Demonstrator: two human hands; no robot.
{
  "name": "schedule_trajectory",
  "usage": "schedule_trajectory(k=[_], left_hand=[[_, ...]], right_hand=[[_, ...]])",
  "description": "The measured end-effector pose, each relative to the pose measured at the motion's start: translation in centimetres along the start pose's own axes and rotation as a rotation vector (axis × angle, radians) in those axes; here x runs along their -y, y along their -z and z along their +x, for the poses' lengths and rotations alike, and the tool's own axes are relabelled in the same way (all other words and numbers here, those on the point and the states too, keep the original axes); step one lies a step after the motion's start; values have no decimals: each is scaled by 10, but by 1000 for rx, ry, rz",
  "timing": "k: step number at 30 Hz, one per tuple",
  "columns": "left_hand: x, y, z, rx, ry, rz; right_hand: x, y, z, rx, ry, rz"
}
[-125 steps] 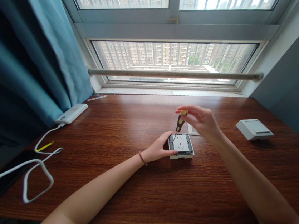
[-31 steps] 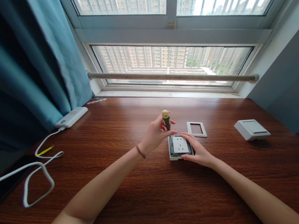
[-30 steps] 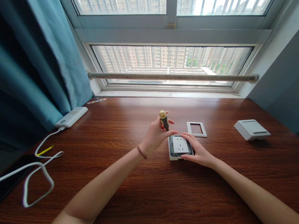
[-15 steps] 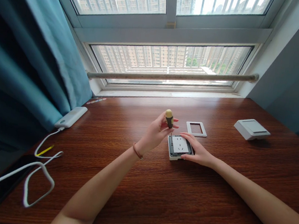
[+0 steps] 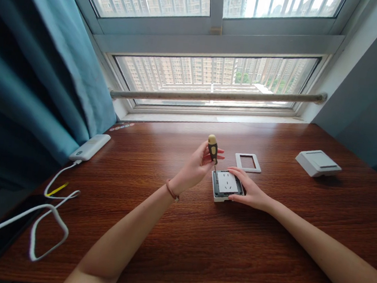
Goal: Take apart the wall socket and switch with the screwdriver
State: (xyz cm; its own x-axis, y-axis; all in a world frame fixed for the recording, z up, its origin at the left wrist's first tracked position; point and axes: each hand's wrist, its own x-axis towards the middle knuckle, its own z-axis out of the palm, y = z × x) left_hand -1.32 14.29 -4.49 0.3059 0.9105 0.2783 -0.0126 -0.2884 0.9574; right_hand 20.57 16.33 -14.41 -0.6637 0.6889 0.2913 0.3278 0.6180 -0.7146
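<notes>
My left hand (image 5: 197, 165) is closed around the handle of a screwdriver (image 5: 212, 148), black and yellow, held upright with a slight tilt. Its thin shaft points down to the left side of a wall socket (image 5: 227, 182), which has a white face in a dark frame on a white box. Around the right side of the socket, my right hand (image 5: 249, 191) grips with thumb at the near edge and fingers at the far edge. Just behind the socket lies a white square cover frame (image 5: 248, 163).
A white switch box (image 5: 318, 163) sits at the right on the brown wooden table (image 5: 169, 248). At the left are a white power bank (image 5: 90, 147), a looped white cable (image 5: 60, 222) and a yellow strip (image 5: 57, 189). Behind stand a window and a blue curtain (image 5: 80, 79).
The screwdriver handle has shifted slightly left and up and its tilt has changed, with my left hand moving a little with it. My right hand and the socket have stayed in place.
</notes>
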Motion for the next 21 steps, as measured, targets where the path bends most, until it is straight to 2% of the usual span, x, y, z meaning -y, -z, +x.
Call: schedule_trajectory(k=[2,6,8,10,14,16,18,21], left_hand=[[1,1,0,-27,-4,45],[8,1,0,-212,-52,335],[11,0,0,-267,-78,422],[12,-1,0,-218,-78,352],[7,-1,-1,10,-47,51],[4,0,-1,69,-44,-3],[3,1,-1,69,-46,33],[5,1,0,-67,-69,261]], right_hand=[[-1,0,0,1,-1,-3],[-2,0,0,2,-1,-4],[-2,0,-1,3,-3,0],[-2,0,-1,2,-2,4],[-2,0,-1,-2,6,-1],[-1,0,0,0,4,-8],[-1,0,0,2,2,-10],[0,0,0,4,5,-6]])
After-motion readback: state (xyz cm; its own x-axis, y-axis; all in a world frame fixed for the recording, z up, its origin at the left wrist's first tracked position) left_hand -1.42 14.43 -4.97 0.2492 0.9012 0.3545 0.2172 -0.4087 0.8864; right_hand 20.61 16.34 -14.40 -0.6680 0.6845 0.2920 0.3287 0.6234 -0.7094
